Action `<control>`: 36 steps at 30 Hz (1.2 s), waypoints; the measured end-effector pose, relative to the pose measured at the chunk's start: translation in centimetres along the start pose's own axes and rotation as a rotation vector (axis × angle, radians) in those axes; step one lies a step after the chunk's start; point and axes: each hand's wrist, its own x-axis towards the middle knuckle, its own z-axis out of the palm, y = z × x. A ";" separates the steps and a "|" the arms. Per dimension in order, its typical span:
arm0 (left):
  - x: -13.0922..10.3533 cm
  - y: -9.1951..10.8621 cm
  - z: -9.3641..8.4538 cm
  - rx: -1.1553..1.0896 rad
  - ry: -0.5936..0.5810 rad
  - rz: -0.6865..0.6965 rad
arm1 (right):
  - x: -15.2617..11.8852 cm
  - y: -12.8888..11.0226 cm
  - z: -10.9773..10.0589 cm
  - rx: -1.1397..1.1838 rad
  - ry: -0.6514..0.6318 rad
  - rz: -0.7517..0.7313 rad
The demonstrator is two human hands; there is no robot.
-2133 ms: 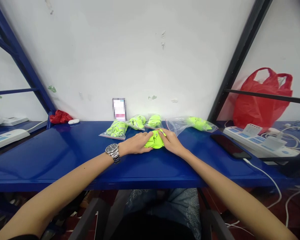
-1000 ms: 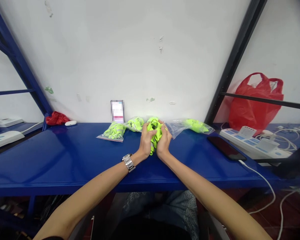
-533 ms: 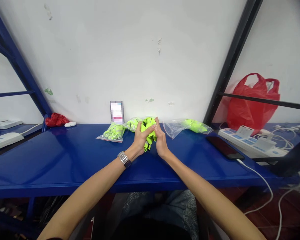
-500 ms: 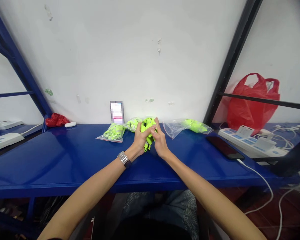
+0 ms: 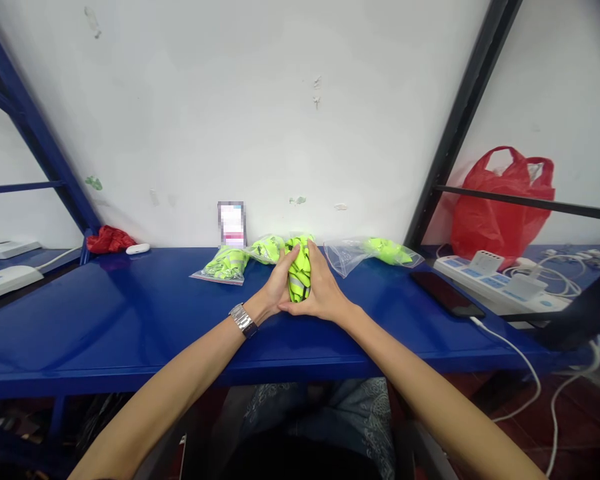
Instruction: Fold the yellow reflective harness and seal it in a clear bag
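A: Where's the yellow-green cloth bundle (image 5: 299, 273)?

B: Right of the upright phone (image 5: 232, 225) and nearer the person, over the counter (image 5: 105, 313). I can't tell whether it touches down.

A: And the hands?

B: Cupped around it, left hand (image 5: 277, 283) and right hand (image 5: 325, 287) on opposite sides, the right thumb across its near end.

A: What might go wrong?

B: I see no tie or band, so I'd expect the folds to spring loose if either palm eased off.

A: Anything else?

B: The filled bag (image 5: 267, 249) just right of that phone could get nudged, being so near the left fingers
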 end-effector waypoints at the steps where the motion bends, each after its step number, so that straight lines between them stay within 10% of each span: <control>1: -0.1 0.0 0.1 0.014 -0.020 -0.026 | -0.2 0.3 -0.2 0.017 -0.023 -0.001; 24: -0.5 0.7 -1.2 0.454 -0.248 -0.242 | -1.2 1.5 -0.7 0.055 -0.036 -0.020; 32: -0.1 0.8 -1.2 0.659 -0.273 -0.167 | -1.3 1.5 -1.7 0.279 0.221 0.197; 36: 1.8 1.3 -1.8 1.137 -0.319 0.238 | -2.3 2.1 -3.7 0.589 0.397 0.457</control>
